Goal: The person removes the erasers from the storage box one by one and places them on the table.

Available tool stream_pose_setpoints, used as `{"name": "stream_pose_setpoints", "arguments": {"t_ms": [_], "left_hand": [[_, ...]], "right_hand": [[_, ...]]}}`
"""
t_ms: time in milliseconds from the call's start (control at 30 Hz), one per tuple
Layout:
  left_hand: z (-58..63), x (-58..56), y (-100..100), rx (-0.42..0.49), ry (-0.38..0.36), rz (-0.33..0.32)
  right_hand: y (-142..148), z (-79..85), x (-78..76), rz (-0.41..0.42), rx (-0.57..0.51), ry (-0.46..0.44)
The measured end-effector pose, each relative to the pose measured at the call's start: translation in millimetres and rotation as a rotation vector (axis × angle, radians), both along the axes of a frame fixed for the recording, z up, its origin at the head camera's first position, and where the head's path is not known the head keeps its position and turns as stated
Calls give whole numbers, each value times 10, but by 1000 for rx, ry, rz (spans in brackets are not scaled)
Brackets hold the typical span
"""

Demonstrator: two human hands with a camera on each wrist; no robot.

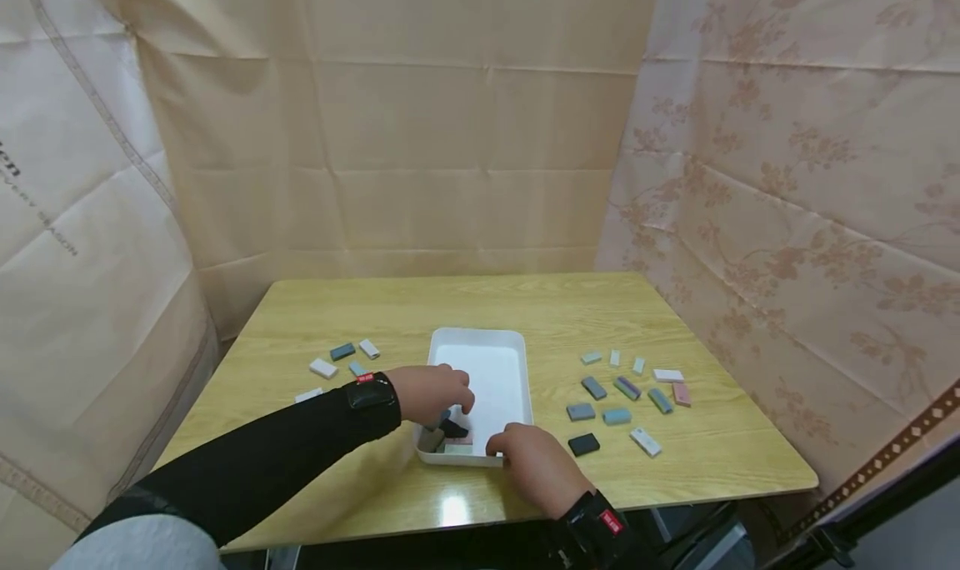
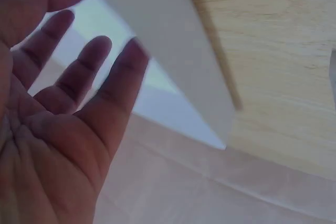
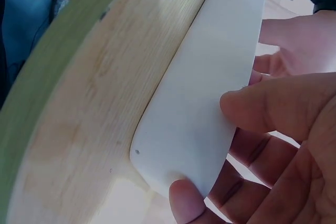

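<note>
A white rectangular tray [image 1: 491, 370] stands mid-table. My left hand [image 1: 431, 393] is over its left side. In the left wrist view its loosely bent fingers [image 2: 118, 85] reach inside the tray wall [image 2: 173, 40], and nothing shows between them. Below that hand, small blocks lie in the tray's near left corner, among them a black block [image 1: 453, 428] and a pale green block [image 1: 458, 449]; the hand partly hides them. My right hand [image 1: 542, 468] grips the near right corner of the tray, its thumb [image 3: 252, 106] on the outer wall and fingers behind the rim.
Right of the tray lie several loose blocks, including a black block [image 1: 583, 445], a blue block [image 1: 617, 417] and a pink block [image 1: 681, 394]. More are on the left, such as a dark blue block [image 1: 342, 351] and a white block [image 1: 323, 368]. Cloth sheets [image 1: 465, 137] hang behind the table.
</note>
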State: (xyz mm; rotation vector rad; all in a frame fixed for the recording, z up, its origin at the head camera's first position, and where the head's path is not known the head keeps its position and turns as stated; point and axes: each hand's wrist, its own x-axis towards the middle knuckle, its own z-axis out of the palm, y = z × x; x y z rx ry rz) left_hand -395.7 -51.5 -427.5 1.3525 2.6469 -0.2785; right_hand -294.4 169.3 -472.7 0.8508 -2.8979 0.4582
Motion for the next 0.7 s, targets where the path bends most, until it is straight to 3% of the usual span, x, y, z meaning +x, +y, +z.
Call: {"name": "stream_pose_setpoints", "arguments": {"t_ms": [200,300,500,700], "left_hand": [[-58,-30,51,-103,-79,63],[-58,-43,56,-106,-74,77],[-125,-93,26,-77,-78,92],[-111,-133,-30,36,-98,103]], "right_hand": [[-5,0,15,-7,-5,-1],[-7,13,13,-12,-10,1],[-8,7,9,-9,-5,15],[-10,-6,8,-27,-7,-29]]}}
